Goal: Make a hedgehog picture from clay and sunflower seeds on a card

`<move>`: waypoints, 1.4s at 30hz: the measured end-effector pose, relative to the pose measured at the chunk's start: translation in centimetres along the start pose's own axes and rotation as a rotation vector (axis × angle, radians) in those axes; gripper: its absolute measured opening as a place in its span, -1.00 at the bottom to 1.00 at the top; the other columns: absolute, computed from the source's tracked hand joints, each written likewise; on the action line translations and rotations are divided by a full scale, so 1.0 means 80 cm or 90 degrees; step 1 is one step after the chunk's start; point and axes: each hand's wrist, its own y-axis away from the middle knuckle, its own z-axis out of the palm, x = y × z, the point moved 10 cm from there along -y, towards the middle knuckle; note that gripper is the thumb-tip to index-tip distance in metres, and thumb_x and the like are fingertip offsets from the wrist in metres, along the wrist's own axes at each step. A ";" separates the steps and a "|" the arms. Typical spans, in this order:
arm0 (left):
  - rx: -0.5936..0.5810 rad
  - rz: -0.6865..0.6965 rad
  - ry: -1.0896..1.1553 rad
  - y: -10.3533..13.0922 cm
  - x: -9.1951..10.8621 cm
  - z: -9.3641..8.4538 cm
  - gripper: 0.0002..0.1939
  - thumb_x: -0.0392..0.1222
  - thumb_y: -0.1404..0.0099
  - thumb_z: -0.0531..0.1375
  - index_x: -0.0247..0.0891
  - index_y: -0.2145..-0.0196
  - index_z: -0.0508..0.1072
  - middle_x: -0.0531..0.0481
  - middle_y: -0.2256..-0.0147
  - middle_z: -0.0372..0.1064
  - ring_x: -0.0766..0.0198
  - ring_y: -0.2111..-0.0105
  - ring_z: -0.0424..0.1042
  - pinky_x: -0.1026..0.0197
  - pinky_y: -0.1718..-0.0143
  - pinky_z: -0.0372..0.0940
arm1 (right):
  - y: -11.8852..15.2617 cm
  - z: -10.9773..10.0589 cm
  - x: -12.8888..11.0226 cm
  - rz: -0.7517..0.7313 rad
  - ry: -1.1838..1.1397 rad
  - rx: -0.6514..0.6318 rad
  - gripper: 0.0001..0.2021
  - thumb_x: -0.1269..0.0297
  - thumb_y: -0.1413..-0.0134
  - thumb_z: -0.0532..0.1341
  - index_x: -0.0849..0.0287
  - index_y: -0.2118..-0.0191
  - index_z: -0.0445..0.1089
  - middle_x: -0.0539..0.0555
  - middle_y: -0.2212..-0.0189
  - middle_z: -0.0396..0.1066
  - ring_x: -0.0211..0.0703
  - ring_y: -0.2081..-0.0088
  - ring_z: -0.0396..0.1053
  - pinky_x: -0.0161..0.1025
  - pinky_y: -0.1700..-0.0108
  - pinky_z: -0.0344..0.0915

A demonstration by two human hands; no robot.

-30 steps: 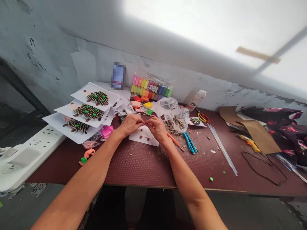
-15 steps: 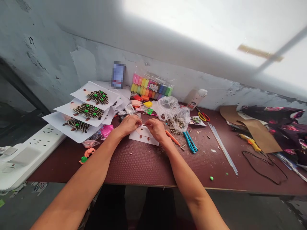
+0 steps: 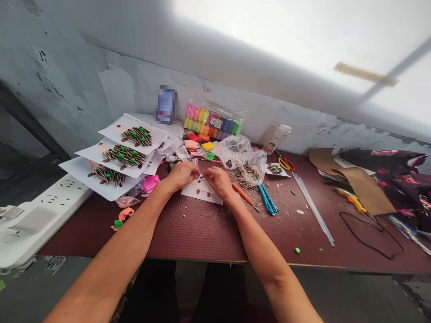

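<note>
A white paper sheet [image 3: 192,194] with small brown oval spots and a pale pinkish patch lies on the table between my hands. My left hand [image 3: 183,174] rests over its upper left edge, fingers curled and pressed together. Close beside it, my right hand [image 3: 218,181] bends over the upper right part with thumb and fingers pinched. Whatever is between the fingertips of either hand is too small or hidden to name. To the right, striped sunflower seeds [image 3: 248,176] spill from a clear plastic bag [image 3: 257,161]. An orange pen-like tool [image 3: 243,194] and a blue utility knife [image 3: 267,199] lie beside my right wrist.
On the left are stacked sheets [image 3: 116,159] bearing seed hedgehogs with green dots, and a white power strip [image 3: 43,215]. Behind stand packs of coloured clay [image 3: 212,123] and a white bottle [image 3: 276,139]. Scissors [image 3: 285,162], clear sticks [image 3: 313,208] and a yellow glue gun [image 3: 352,200] lie rightward.
My right fingertips have shifted slightly left and down, closer to my left fingers. The left hand and the sheet stay almost where they were.
</note>
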 end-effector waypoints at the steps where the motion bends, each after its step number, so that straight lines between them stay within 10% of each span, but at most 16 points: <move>1: 0.000 0.001 -0.001 0.000 0.001 0.000 -0.70 -0.34 -0.21 0.17 -0.15 0.24 0.69 -0.05 0.25 0.60 0.15 0.22 0.52 0.18 0.11 0.35 | 0.000 0.001 0.000 -0.001 -0.001 -0.001 -0.79 0.45 -0.30 0.18 0.13 0.17 0.59 0.07 0.24 0.49 -0.16 0.16 0.40 -0.31 0.12 0.20; 42: -0.038 -0.026 -0.026 0.001 0.003 0.000 -0.57 -0.44 -0.18 0.11 -0.16 0.15 0.69 -0.03 0.12 0.63 0.14 0.08 0.56 0.21 -0.02 0.38 | 0.002 -0.018 0.005 0.037 0.052 -0.003 -0.74 0.34 -0.39 0.12 0.08 0.06 0.59 0.10 0.12 0.53 -0.14 0.11 0.45 -0.29 0.12 0.26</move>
